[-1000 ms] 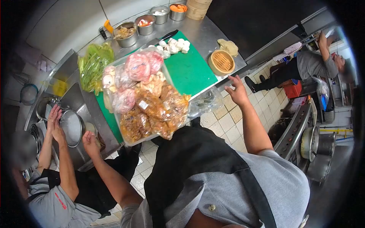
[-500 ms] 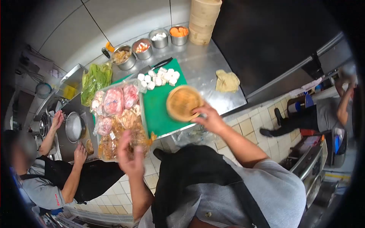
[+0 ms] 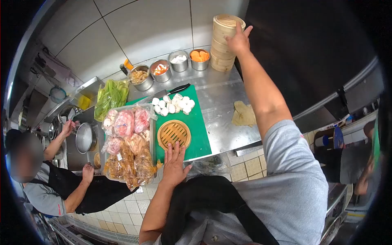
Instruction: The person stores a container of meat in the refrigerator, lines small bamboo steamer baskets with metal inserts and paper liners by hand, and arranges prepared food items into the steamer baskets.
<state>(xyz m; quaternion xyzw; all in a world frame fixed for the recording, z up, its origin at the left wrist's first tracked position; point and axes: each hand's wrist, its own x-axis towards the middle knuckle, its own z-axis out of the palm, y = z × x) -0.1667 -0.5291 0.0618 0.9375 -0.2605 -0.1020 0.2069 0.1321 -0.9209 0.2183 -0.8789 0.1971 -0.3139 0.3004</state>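
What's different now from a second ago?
The right hand carried the bamboo basket leftward, let go, and reached out to the steamer stack. The basket now sits on the green board, the left hand touching its near rim. The white mushrooms and metal pots stayed put.

I have a steel counter (image 3: 222, 104) before me, with a green board (image 3: 201, 141) lying on its near left part. On the board I see a round bamboo basket (image 3: 175, 129), white pieces (image 3: 176, 103) and, leftmost, a plastic tub (image 3: 152, 136). Along the counter's far edge stand four metal pots (image 3: 179, 65) and, right of them, a bamboo stack (image 3: 222, 51); a pale cloth (image 3: 243, 114) lies near right.
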